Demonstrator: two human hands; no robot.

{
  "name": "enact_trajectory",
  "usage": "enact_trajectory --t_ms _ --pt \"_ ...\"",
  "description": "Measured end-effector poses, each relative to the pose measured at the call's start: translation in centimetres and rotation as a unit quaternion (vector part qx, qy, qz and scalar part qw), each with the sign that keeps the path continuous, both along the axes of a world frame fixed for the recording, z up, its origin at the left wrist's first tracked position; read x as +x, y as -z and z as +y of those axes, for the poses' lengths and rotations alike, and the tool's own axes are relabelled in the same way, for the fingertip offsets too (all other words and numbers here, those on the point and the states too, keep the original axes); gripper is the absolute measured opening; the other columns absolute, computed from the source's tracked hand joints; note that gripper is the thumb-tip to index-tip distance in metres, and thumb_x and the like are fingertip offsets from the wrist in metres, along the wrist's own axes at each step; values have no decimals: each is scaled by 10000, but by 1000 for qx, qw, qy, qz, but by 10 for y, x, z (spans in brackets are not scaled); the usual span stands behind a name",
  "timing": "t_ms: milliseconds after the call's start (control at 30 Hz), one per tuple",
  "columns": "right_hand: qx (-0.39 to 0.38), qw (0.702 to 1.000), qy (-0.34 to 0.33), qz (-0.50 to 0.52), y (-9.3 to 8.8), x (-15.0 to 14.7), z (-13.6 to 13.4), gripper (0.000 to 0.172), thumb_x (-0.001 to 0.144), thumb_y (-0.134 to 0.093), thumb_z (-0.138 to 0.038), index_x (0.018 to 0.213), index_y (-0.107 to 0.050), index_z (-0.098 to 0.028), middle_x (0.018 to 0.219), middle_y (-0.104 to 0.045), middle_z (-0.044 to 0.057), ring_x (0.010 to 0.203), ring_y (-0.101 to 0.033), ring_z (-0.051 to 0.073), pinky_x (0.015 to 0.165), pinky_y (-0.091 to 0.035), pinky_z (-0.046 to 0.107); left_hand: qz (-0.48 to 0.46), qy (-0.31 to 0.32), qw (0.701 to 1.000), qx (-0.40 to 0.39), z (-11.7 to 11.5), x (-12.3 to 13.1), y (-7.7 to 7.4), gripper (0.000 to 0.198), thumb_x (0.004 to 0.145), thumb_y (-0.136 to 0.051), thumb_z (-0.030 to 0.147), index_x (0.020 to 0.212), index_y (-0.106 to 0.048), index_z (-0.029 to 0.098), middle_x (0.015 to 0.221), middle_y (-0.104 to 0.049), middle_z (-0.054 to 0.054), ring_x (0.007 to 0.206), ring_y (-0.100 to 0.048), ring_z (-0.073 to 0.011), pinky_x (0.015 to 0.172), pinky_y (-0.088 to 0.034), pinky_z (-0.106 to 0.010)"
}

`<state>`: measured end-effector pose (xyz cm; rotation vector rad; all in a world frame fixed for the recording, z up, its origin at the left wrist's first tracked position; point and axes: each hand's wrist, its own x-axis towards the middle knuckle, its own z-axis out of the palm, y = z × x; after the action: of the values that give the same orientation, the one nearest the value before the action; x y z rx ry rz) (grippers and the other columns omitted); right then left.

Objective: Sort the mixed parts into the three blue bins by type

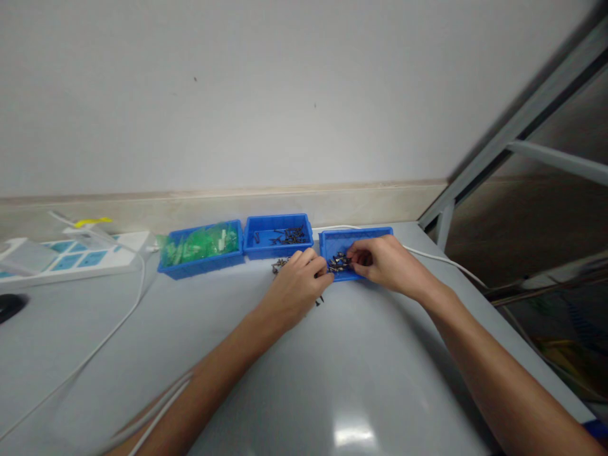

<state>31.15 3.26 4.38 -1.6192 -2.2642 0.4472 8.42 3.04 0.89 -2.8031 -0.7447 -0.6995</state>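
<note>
My right hand [384,261] reaches into the right blue bin [380,234], its thumb and fingers pinched on screws at the edge of a small pile of screws [337,261]. Just outside that bin's left side, my left hand [301,278] is closed with the fingers curled down. What it holds, if anything, is hidden. Loose screws [279,265] lie on the table behind it, partly covered by the hand. A couple more screws [320,301] rest in front of its fingertips. The middle blue bin [261,251] contains several dark screws [294,235].
At the left stands a blue bin [199,269] with a green plastic bag [204,244]. Farther left is a white power strip [128,256] with plugs and a white cable [121,326]. A wall [304,126] backs the grey table [285,392]; a metal frame [494,133] rises at the right.
</note>
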Motion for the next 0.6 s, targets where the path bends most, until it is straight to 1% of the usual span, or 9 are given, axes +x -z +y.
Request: enact_trajectory --t_ms 100,200,300,367,433,500,600 --pt "4 1000 3 18 -6 1 -3 222 763 -609 -62 896 -756 -162 798 -769 42 705 -705 180 672 -510 260 2 0 1000 -3 0 0 0 164 995 -562 160 941 -717 149 893 -630 -69 834 -468 -206 716 -353 -331" --pt "8 998 15 63 -10 8 -5 195 784 -620 -115 885 -774 -178 839 -788 44 743 -723 194 715 -548 285 -3 -4 1000 -6 0 -1 0 155 995 -567 171 978 -720 152 889 -628 -68 844 -467 -210 726 -359 -335" --pt "-11 989 23 143 -13 13 -6 154 791 -657 -197 878 -781 -166 838 -791 60 740 -731 206 722 -580 309 -6 -7 1000 -7 1 -1 0 161 999 -559 163 996 -720 160 898 -633 -68 848 -470 -209 725 -365 -336" --pt "-24 977 25 212 -17 11 -6 170 788 -691 -251 894 -782 -156 808 -785 65 717 -731 206 693 -590 306 -6 -8 1000 -6 1 -1 0 162 999 -556 161 1009 -718 158 897 -638 -67 843 -472 -209 722 -370 -337" --pt "-22 962 29 272 -24 2 -2 193 772 -733 -294 892 -780 -150 761 -775 65 694 -729 206 656 -590 298 -9 -8 1000 -2 1 -1 1 153 995 -566 170 1024 -714 149 884 -642 -64 840 -475 -214 719 -377 -340" --pt "-7 950 27 310 -32 -14 4 204 749 -772 -310 865 -775 -142 734 -769 70 685 -731 209 651 -597 302 -9 -8 1000 3 0 -1 2 155 993 -571 176 1055 -708 142 879 -648 -63 843 -482 -219 722 -388 -345" --pt "28 936 20 351 -41 -43 19 220 762 -781 -312 899 -773 -141 860 -792 90 798 -758 228 768 -625 345 -3 -10 1000 5 1 -1 3 185 1006 -545 177 1105 -698 140 891 -655 -68 852 -496 -220 728 -403 -349"
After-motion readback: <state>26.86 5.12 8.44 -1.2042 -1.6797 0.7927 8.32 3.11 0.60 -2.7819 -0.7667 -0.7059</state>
